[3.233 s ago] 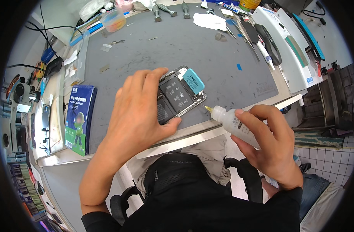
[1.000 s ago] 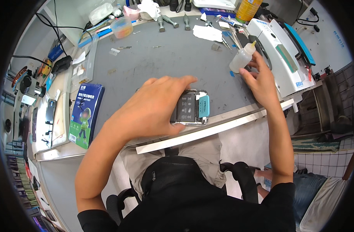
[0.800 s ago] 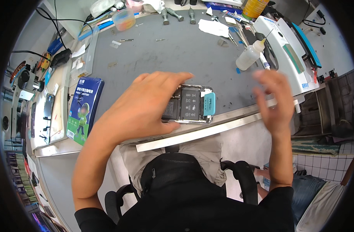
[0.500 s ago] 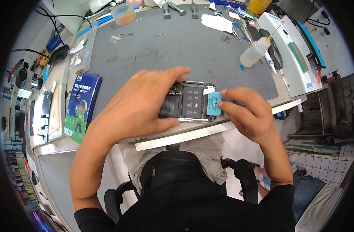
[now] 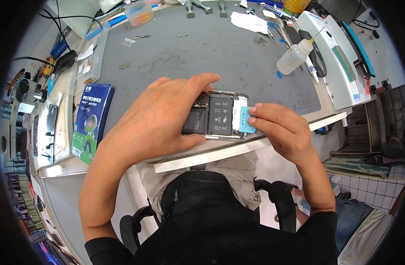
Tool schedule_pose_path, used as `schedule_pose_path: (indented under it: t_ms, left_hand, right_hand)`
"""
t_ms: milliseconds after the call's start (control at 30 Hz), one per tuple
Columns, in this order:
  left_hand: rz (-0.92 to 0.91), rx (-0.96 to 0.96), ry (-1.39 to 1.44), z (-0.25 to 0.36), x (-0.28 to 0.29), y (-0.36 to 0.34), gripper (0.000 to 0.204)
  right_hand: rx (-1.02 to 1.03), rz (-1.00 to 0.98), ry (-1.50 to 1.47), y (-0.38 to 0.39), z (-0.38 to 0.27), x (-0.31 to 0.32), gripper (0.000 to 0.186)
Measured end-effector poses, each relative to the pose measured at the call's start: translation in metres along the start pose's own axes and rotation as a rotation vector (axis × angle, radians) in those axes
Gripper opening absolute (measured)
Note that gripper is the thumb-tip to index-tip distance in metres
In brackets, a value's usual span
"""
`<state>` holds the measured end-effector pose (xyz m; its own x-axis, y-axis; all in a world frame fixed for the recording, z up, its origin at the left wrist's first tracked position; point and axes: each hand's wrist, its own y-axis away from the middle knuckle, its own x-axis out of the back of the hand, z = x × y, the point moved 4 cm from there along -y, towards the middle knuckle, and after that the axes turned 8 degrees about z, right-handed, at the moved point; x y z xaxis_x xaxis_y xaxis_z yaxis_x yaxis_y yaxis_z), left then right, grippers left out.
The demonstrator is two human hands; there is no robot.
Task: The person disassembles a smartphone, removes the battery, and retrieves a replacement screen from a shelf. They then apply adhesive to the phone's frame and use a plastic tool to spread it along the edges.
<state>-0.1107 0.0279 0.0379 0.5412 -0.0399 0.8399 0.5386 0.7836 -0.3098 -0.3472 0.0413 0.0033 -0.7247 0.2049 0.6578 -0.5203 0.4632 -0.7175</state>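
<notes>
A smartphone with its back off lies near the front edge of the grey mat, its insides facing up. Its black battery shows in the middle. My left hand is closed round the phone's left part, thumb on the near edge and fingers at the far edge, hiding that end. At the phone's right end my right hand pinches a small teal printed tab between thumb and fingers. Beside the tab, a white strip lies bare along the battery's right side.
A blue and green battery box lies to the left. On the right are a dropper bottle with a needle tip and a white device. Screwdrivers, white paper and a clear tub sit at the back.
My right hand has tilted the teal tab and shifted it slightly right, baring more of the white strip. My left hand keeps its hold on the phone.
</notes>
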Motion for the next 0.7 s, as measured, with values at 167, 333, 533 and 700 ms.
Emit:
schedule_pose_path:
  t_ms: [167,333,533,700]
  left_hand:
    - [-0.053,0.054,0.009,-0.0019,-0.0002,0.0004,0.096]
    - [0.016,-0.012,0.018,0.0008,0.0007,-0.0002,0.081]
    - [0.023,-0.022,0.013,0.0015,0.0009,0.0002,0.081]
    - [0.021,-0.020,0.021,0.0014,0.0008,0.0000,0.080]
  right_hand:
    - [-0.009,-0.008,0.000,0.0017,0.0005,-0.0007,0.027]
    - [-0.017,-0.012,-0.011,-0.0004,-0.0005,0.0007,0.026]
    - [0.005,-0.013,-0.012,0.0007,0.0006,0.0006,0.025]
    - [0.001,-0.028,-0.013,0.0006,0.0006,0.0006,0.026]
